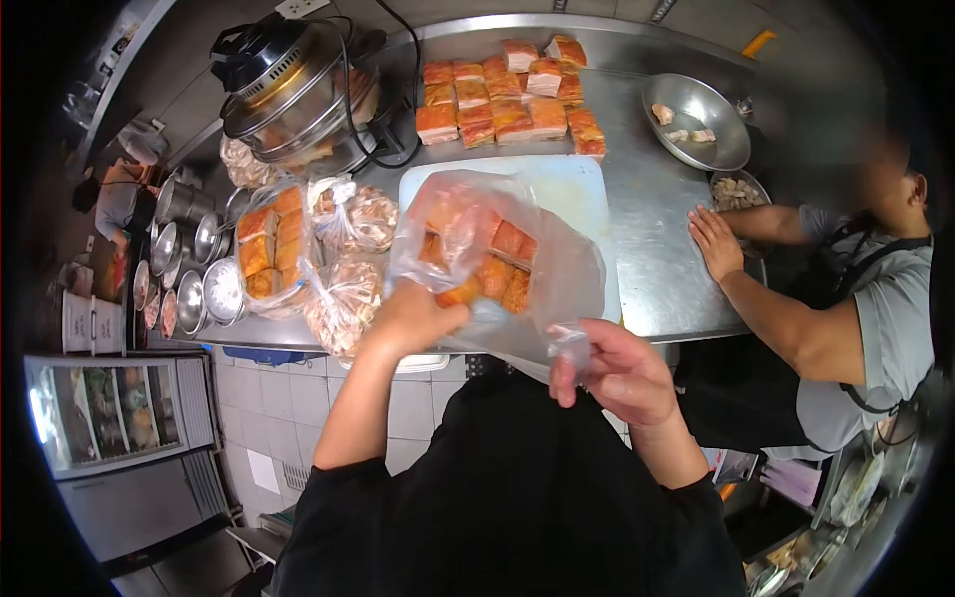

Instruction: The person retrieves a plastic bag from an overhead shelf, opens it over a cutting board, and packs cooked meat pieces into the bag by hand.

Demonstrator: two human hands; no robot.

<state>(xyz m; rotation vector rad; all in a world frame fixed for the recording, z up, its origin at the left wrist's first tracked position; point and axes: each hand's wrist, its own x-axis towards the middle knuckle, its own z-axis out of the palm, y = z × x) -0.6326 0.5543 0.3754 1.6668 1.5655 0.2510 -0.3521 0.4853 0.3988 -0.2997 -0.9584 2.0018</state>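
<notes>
A clear plastic bag [572, 259] with several browned meat pieces [514, 242] inside lies over a white cutting board [587, 189]. My right hand [622, 373] pinches the bag's gathered edge at its lower right. At the bag's lower left is my left hand [418, 318], fingers curled against the plastic; its fingertips are partly hidden. Beyond the board, more cut meat blocks [497, 99] sit in rows on the steel table [647, 229]. Left of the bag are a filled bag of browned pieces [261, 249] and knotted bags of pale pieces [343, 298].
A co-worker [846, 308] stands at the right with a hand on the table. Near them are a steel bowl [731, 134] and a bowl of pale chunks [736, 194]. A glass-bowled appliance [298, 109] with a black cord stands at the back left, with metal bowls [224, 289] at the left.
</notes>
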